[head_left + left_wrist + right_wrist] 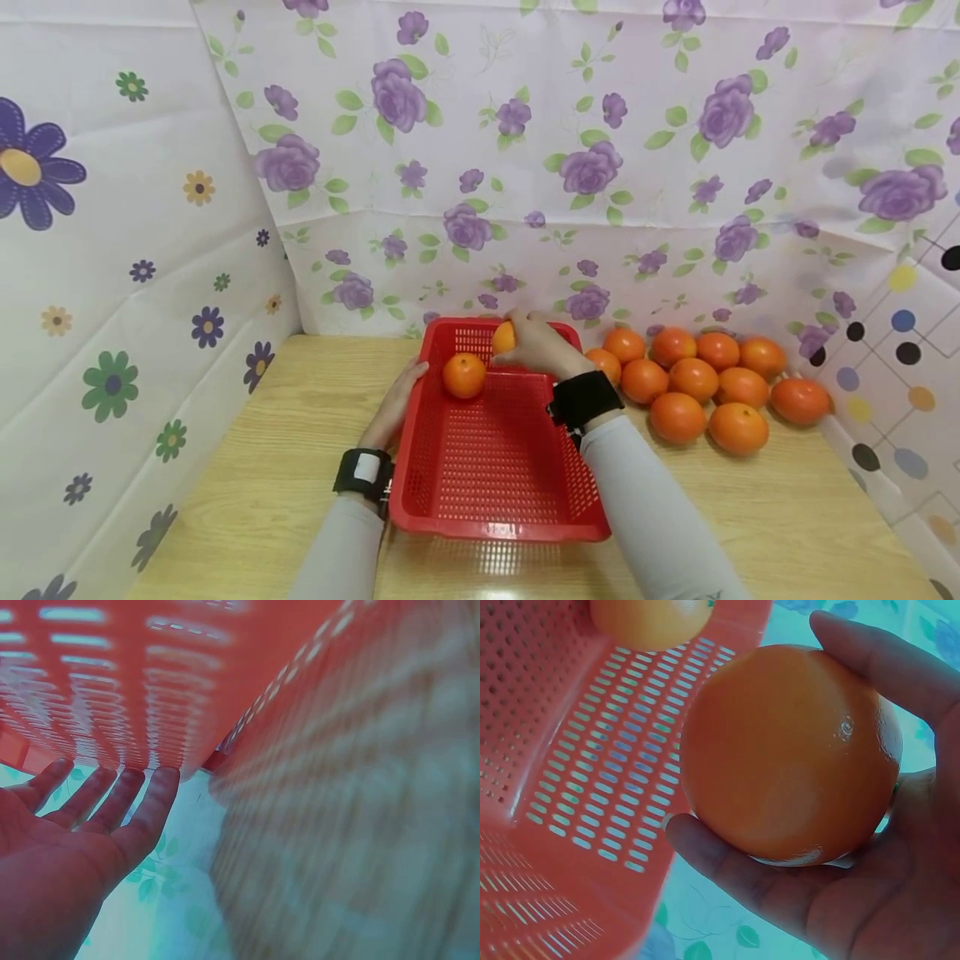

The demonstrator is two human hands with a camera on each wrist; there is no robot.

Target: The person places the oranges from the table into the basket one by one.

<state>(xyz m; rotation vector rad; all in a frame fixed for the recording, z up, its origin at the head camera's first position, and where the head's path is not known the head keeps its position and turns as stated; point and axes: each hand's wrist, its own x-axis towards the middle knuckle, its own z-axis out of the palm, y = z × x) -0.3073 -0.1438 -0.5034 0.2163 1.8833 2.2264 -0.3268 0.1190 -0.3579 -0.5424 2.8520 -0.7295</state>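
Observation:
A red plastic basket (498,454) with slotted walls stands on the table. One orange (464,376) sits inside it, toward the far left corner. My right hand (538,343) holds a second orange (787,757) over the far end of the basket, thumb and fingers curled round its sides. Beyond the held fruit, part of the orange in the basket (651,619) shows in the right wrist view. My left hand (395,407) is at the basket's left side. In the left wrist view its fingers (154,802) are extended, with the tips against the slotted wall.
Several more oranges (693,380) lie grouped on the wooden table (300,450) to the right of the basket, close to the back. A flowered sheet (465,167) hangs behind the table, and patterned sheets cover the left and right sides.

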